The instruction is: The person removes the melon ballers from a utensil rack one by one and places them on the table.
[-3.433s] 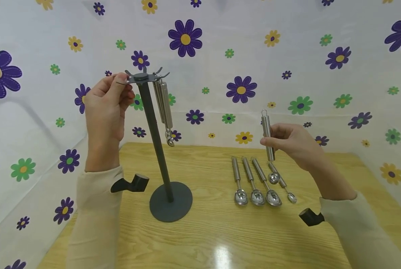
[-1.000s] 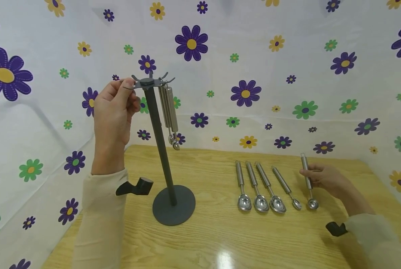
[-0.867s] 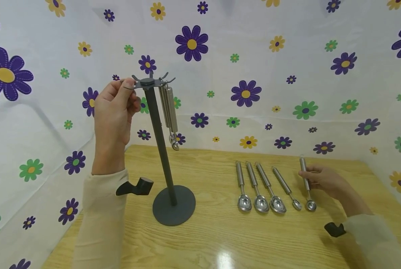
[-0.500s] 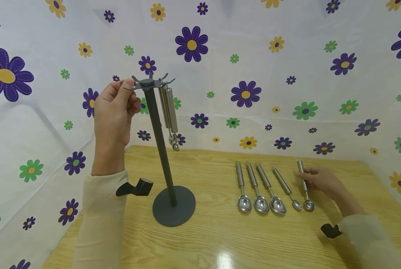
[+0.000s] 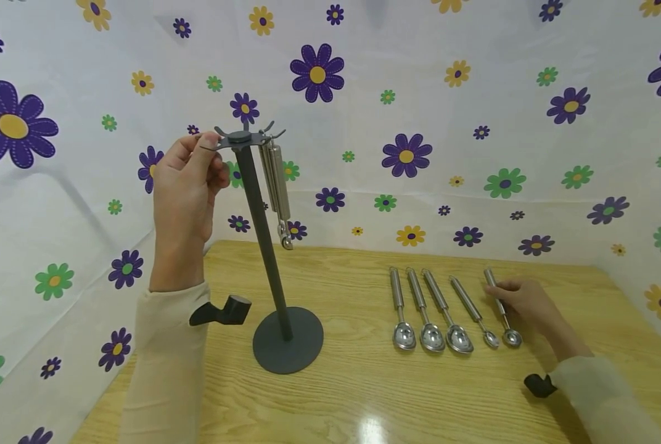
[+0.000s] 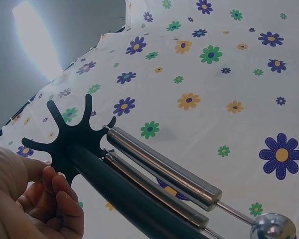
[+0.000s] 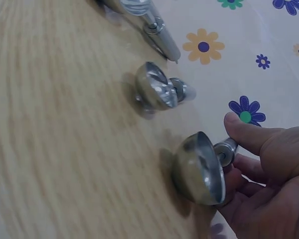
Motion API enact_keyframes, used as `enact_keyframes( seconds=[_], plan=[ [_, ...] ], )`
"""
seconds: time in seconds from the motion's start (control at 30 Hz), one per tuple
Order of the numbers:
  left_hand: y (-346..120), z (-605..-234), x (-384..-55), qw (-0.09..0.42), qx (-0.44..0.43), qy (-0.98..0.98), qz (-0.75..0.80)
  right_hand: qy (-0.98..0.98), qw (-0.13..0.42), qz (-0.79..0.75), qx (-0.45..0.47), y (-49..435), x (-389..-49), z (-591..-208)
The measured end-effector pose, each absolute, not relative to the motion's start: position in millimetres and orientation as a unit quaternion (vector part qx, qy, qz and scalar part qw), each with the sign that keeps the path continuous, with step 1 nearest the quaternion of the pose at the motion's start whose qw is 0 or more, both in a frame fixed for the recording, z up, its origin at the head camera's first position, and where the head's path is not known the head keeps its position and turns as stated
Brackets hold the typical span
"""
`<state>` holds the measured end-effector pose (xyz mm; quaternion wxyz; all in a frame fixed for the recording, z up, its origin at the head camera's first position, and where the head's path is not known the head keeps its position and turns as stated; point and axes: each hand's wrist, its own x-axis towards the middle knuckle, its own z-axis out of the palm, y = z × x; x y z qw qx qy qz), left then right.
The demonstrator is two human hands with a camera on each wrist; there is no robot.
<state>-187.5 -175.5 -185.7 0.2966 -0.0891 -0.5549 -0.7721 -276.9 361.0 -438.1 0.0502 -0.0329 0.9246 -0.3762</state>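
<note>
My left hand (image 5: 183, 197) pinches one arm of the hook plate atop a dark grey hanging rack (image 5: 261, 228), left of centre in the head view. From the rack's right side hang steel scoops (image 6: 164, 167) by their handle loops. At the right, my right hand (image 5: 525, 302) pinches the handle of a small round-bowled ice cream scoop (image 5: 512, 338) between thumb and fingers. Its bowl is low over the wooden table, at the row's right end. Just left of it lies a smaller oval-bowled scoop (image 5: 491, 338); in the right wrist view that scoop's bowl (image 7: 157, 87) sits beyond the held one.
Three larger scoops (image 5: 432, 338) lie side by side further left on the table (image 5: 358, 394), bowls toward me. The rack's round base (image 5: 288, 357) stands left of them. A flower-printed sheet (image 5: 353, 123) rises behind the table and along its sides.
The right hand has brought the round-bowled scoop from above the row down to the table at the row's right end, then slightly left. The left hand keeps its pinch on the rack.
</note>
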Motion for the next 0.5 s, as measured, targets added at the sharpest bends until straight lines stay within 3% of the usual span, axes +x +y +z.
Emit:
enact_keyframes(
  seconds=[0.5],
  plan=[
    [-176.0, -185.7, -187.9, 0.298, -0.091, -0.552, -0.774, 0.923, 0.021, -0.384, -0.013, 355.7, -279.8, -448.1]
  ],
)
